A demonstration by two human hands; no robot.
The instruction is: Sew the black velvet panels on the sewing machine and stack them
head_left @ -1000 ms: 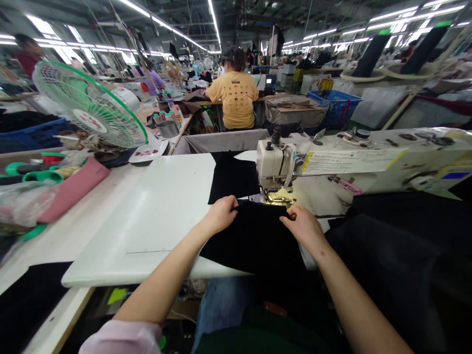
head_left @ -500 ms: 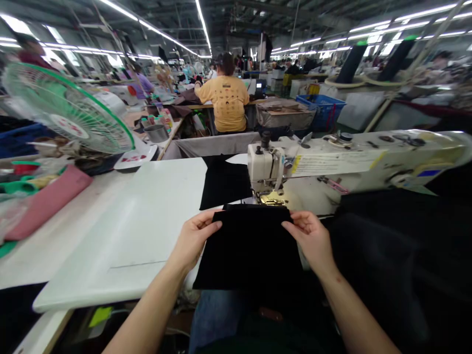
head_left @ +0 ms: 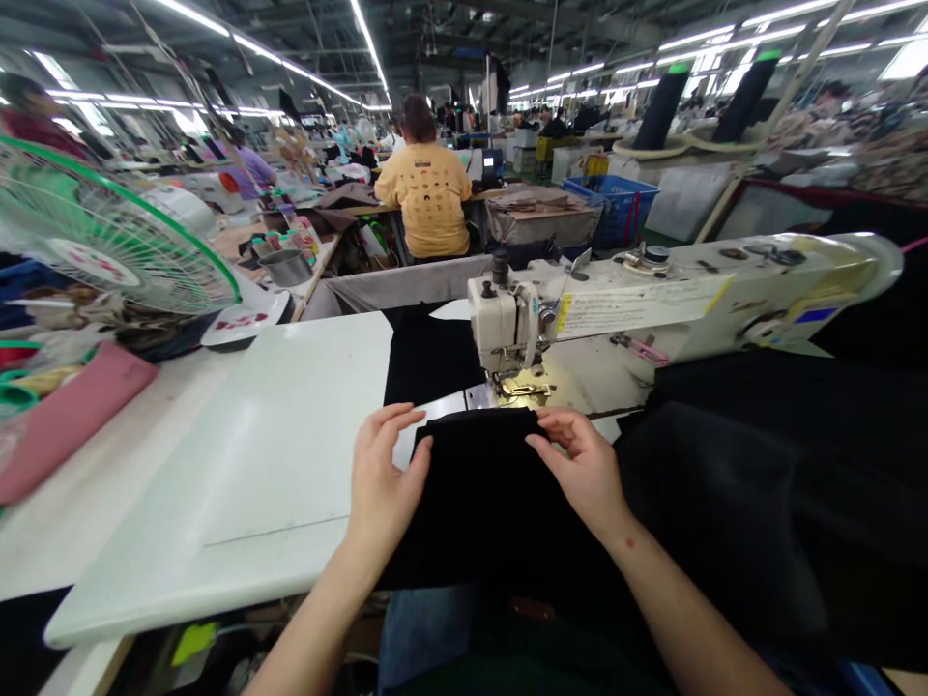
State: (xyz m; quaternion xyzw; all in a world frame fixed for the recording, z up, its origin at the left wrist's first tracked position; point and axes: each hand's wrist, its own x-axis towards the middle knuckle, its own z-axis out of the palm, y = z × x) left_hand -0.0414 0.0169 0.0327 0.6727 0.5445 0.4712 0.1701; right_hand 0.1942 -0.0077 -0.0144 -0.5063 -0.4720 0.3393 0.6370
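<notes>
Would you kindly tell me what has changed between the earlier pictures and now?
The left hand, which pinched the cloth at its upper left corner, now has thumb and fingers apart there. The view has swung right. The right hand stays at the upper right corner; the other black piece stays beside the machine.

Black cloth (head_left: 427, 353) lies on the white tabletop (head_left: 290, 435).

Head-worn camera looks forward and down, left hand (head_left: 384, 478) and right hand (head_left: 584, 469) close, industrial sewing machine (head_left: 696, 333) just beyond, strip lights (head_left: 369, 43) far off.
</notes>
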